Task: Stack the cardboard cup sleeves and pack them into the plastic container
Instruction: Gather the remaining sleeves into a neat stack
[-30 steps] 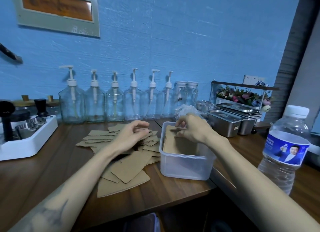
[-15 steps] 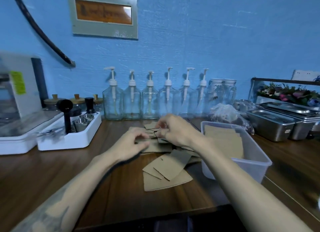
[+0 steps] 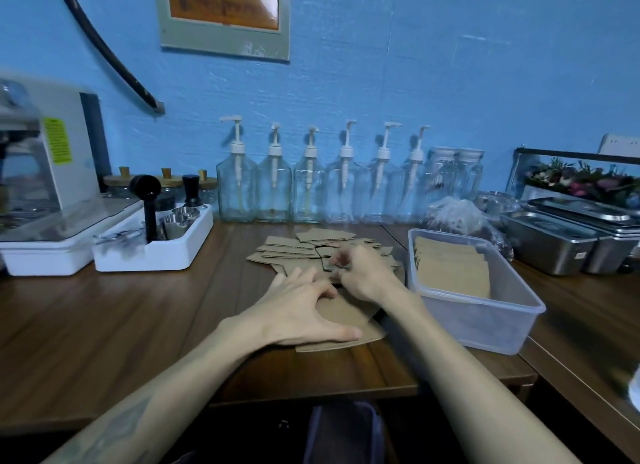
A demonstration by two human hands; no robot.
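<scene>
Flat brown cardboard cup sleeves lie scattered in a loose pile on the wooden counter. My left hand lies flat on the nearest sleeves, fingers spread. My right hand is just beyond it, its fingers curled and pinching the edge of one sleeve in the pile. To the right stands the clear plastic container, with a stack of sleeves leaning inside against its far left side.
A row of glass pump bottles lines the blue wall. A white tray with coffee tools and a white machine stand at left. Steel pans and a plastic bag sit behind the container. The counter edge runs near my forearms.
My right hand left the container and came to the pile, where it now pinches a sleeve. My left hand slid toward me onto the nearest sleeves. The view swung left.
</scene>
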